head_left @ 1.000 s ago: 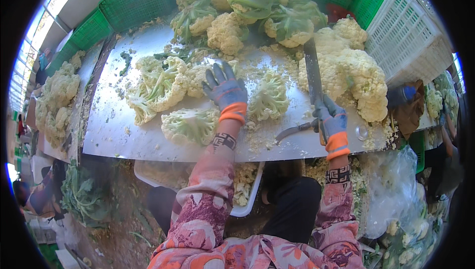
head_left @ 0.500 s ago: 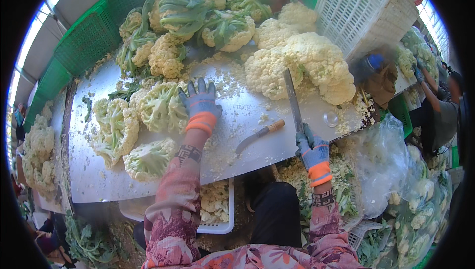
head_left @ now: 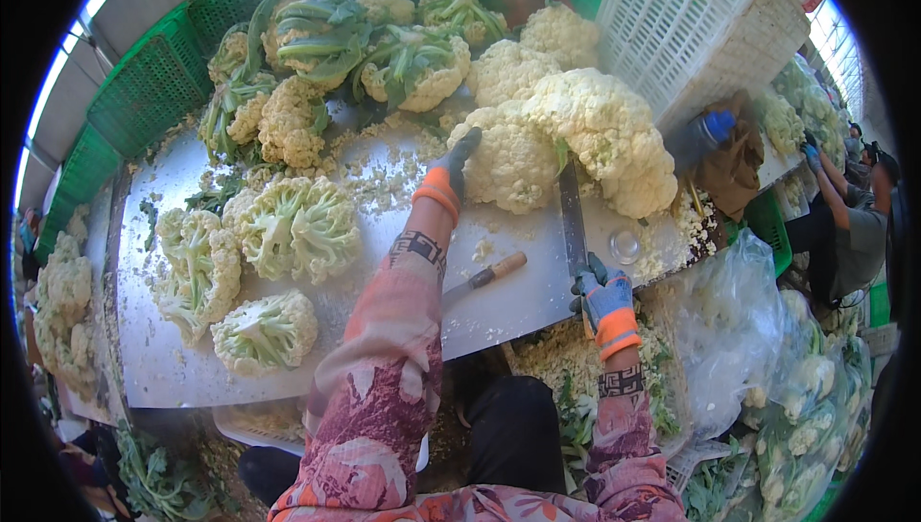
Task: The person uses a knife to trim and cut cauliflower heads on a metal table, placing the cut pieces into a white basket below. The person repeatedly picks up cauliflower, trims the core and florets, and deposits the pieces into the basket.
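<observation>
On the steel table, as I see it from the head camera:

Landmark: the steel table (head_left: 537,301), a bare metal sheet strewn with white crumbs.
Left hand: my left hand (head_left: 451,169) in a grey glove with an orange cuff reaches across the table and lies against the near side of the big white cauliflower (head_left: 513,162); the fingers point up and close together, but I cannot tell whether they grip it.
Right hand: my right hand (head_left: 604,296) at the table's near edge, same kind of glove, fingers wrapped tight round the handle of the long knife (head_left: 573,220).
Knife: its blade runs from the near edge up toward the white heads at the table's middle, the tip at the gap between two of them.
Second knife: a small wooden-handled knife (head_left: 484,277) lies flat on the table between my two arms, touched by neither hand.
Trimmed heads: green-stalked cauliflower pieces (head_left: 293,225) lie stalk side up on the table's left part.
Far side: leafy untrimmed heads (head_left: 326,37) piled at the table's back, against green crates (head_left: 144,90).
Right of the table: a white crate (head_left: 691,13).
</observation>
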The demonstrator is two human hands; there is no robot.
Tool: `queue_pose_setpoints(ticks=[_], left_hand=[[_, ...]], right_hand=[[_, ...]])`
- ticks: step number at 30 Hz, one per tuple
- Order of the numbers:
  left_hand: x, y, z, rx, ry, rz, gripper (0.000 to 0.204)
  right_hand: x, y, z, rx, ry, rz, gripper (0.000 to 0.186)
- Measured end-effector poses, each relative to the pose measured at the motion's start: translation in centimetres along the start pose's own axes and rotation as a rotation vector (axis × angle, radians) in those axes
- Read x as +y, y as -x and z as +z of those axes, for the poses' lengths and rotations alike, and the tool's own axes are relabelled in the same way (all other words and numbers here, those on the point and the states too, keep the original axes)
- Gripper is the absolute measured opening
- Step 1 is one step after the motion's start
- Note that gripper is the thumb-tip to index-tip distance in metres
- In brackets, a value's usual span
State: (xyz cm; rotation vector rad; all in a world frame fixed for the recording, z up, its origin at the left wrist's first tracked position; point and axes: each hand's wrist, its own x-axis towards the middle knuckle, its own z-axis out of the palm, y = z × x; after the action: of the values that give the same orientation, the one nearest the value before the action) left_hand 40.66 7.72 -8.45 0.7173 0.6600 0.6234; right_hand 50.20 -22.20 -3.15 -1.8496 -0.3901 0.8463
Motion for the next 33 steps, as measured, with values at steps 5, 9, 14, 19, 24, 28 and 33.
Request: queue_pose_setpoints(ticks=[5,9,14,19,24,28,33], left_hand=[[0.0,2.9,2.2,0.014,0.193,-0.075,0.059],[1.0,4.1,1.5,0.095,0.126,0.242,0.051],[6.8,6.5,0.8,0.310,-0.153,0.429,0.035],[9.3,12.6,1.9,0.360,-1.011,0.744,0.036],[3.1,16.4,-4.4,0.026,-2.188,1.096,0.022],[0.9,18.9,-5.9,-0.023,-1.968,1.174,0.036],[1.7,19.5,-5.3,0.319,-1.419,1.222,0.051]], right_hand=[[0.3,-1.0,-1.0,0.002,0.383,-0.149,0.036],[2.2,-2.5,0.3,-0.041,0.460,-0.267,0.039],[-1.1,-1.1,2.4,-0.142,0.461,-0.269,0.037],[-2.4,-0.3,3.1,-0.153,0.338,-0.307,0.035],[-3.7,4.6,2.3,-0.225,0.063,-0.141,0.038],[-3.3,6.6,3.8,-0.252,-0.124,-0.178,0.035],[-6.1,8.7,7.8,-0.331,-0.177,-0.117,0.035]])
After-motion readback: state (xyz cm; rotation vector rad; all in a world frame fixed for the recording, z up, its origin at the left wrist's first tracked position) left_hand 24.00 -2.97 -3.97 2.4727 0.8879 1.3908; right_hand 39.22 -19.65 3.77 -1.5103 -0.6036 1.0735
